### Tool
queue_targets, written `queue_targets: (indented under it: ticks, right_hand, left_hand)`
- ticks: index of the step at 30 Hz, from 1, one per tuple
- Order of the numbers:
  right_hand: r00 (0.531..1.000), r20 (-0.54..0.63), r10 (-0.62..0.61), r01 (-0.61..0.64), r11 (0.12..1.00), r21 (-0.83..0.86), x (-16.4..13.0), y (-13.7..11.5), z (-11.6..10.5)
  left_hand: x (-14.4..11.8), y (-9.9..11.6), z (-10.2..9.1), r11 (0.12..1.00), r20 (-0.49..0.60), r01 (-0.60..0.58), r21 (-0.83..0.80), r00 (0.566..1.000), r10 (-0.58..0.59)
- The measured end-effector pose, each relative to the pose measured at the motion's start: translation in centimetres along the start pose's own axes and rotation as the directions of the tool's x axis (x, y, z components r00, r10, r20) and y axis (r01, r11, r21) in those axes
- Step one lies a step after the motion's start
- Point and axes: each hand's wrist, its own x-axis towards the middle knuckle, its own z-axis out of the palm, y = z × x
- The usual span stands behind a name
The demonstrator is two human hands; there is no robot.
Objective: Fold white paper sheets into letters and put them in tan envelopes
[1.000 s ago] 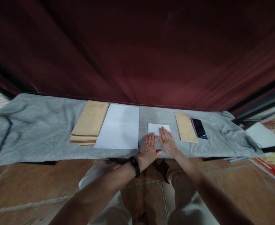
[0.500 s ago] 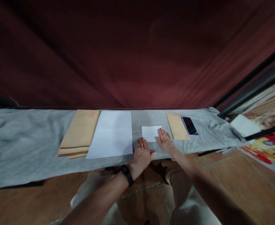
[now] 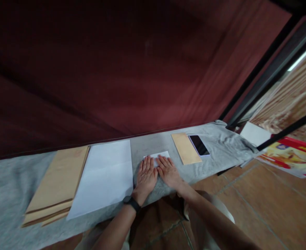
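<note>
A small folded sheet of white paper [image 3: 160,154] lies flat on the grey cloth, mostly covered by my hands. My left hand [image 3: 146,175] rests palm down on its left part, fingers stretched out. Beside it, my right hand [image 3: 168,171] presses flat on the right part, its fingers also extended. The two thumbs nearly meet in the middle. To the left lies a stack of larger white paper [image 3: 106,177]. A single brown envelope [image 3: 186,148] sits to the right of my right hand.
A stack of brown envelopes [image 3: 57,180] lies at the far left. Right of the single envelope is a phone [image 3: 199,145]. Grey cloth [image 3: 215,152] covers the narrow table, with a dark red curtain [image 3: 132,86] behind it. A colourful box [image 3: 293,156] stands at the right by dark metal bars.
Both hands have moved onto the small paper and closer together, covering most of it. My view has tilted and turned to the right.
</note>
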Motion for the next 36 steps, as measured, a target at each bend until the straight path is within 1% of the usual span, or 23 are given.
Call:
queue_targets:
  ticks: [4,7,10,12,14,16,19,21,24,25,28,29,30,31,32,34,36]
  right_hand:
    - [0.995,-0.053,0.085,-0.086,0.996,-0.011,0.2,1.6,0.2]
    - [0.989,-0.071,0.126,-0.127,0.992,-0.013,0.2,2.9,0.3]
    - [0.988,-0.056,0.142,-0.142,0.99,-0.008,0.2,3.7,0.1]
    - [0.987,-0.054,0.152,-0.152,0.988,-0.002,0.2,3.9,-0.3]
    - [0.986,-0.066,0.154,-0.153,0.988,0.012,0.1,3.6,-0.8]
    - [0.994,-0.062,0.087,-0.085,0.996,0.04,-0.1,3.1,-1.2]
    - [0.996,-0.011,-0.086,0.087,0.992,0.093,-0.6,1.9,-1.4]
    - [0.99,0.021,-0.139,0.136,0.984,0.113,-0.7,1.4,-1.5]
    - [0.989,0.047,-0.138,0.132,0.984,0.119,-0.7,0.9,-1.5]
    - [0.99,0.05,-0.134,0.127,0.985,0.12,-0.6,0.9,-1.5]
    - [0.991,0.053,-0.122,0.115,0.986,0.117,-0.4,0.7,-1.5]
    - [0.992,0.052,-0.118,0.112,0.987,0.114,-0.3,0.6,-1.5]
    - [0.992,0.051,-0.115,0.109,0.988,0.11,-0.3,0.5,-1.5]
    - [0.992,0.05,-0.113,0.107,0.989,0.105,-0.3,0.3,-1.4]
    - [0.992,0.051,-0.113,0.107,0.989,0.101,-0.2,0.2,-1.4]
    - [0.992,0.053,-0.116,0.11,0.989,0.095,-0.2,0.0,-1.5]
    - [0.992,0.052,-0.119,0.114,0.989,0.093,-0.1,-0.1,-1.5]
  left_hand:
    - [-0.2,-0.3,0.0,1.0,-0.038,-0.006,0.006,0.999,0.007]
    - [-0.1,-0.2,-0.2,0.997,-0.029,0.063,0.035,0.998,-0.062]
    - [0.1,-0.1,-0.5,0.993,-0.025,0.113,0.031,0.993,-0.112]
    - [0.5,-0.2,-0.7,0.991,-0.028,0.134,-0.02,0.99,-0.135]
    - [1.0,-0.6,-0.9,0.978,-0.03,0.171,-0.122,0.984,-0.176]
    - [1.5,-1.1,-1.0,0.941,-0.033,0.221,-0.256,0.971,-0.237]
    - [2.3,-1.9,-1.1,0.851,-0.028,0.282,-0.443,0.944,-0.327]
    - [2.6,-2.3,-1.2,0.778,-0.005,0.322,-0.539,0.923,-0.386]
    - [2.8,-2.3,-1.0,0.683,0.034,0.382,-0.622,0.885,-0.464]
    - [2.8,-2.2,-0.9,0.669,0.036,0.395,-0.629,0.875,-0.482]
    - [3.0,-2.0,-0.7,0.667,0.018,0.405,-0.625,0.862,-0.507]
    - [3.0,-2.0,-0.7,0.653,0.027,0.413,-0.635,0.857,-0.515]
    - [3.1,-2.0,-0.9,0.62,0.052,0.425,-0.659,0.849,-0.526]
    - [3.3,-2.2,-1.1,0.567,0.094,0.443,-0.695,0.837,-0.539]
    - [3.4,-2.4,-1.4,0.494,0.146,0.465,-0.735,0.82,-0.554]
    - [3.6,-2.8,-2.1,0.334,0.243,0.499,-0.8,0.778,-0.58]
    - [3.8,-3.2,-2.9,0.207,0.308,0.519,-0.829,0.734,-0.605]
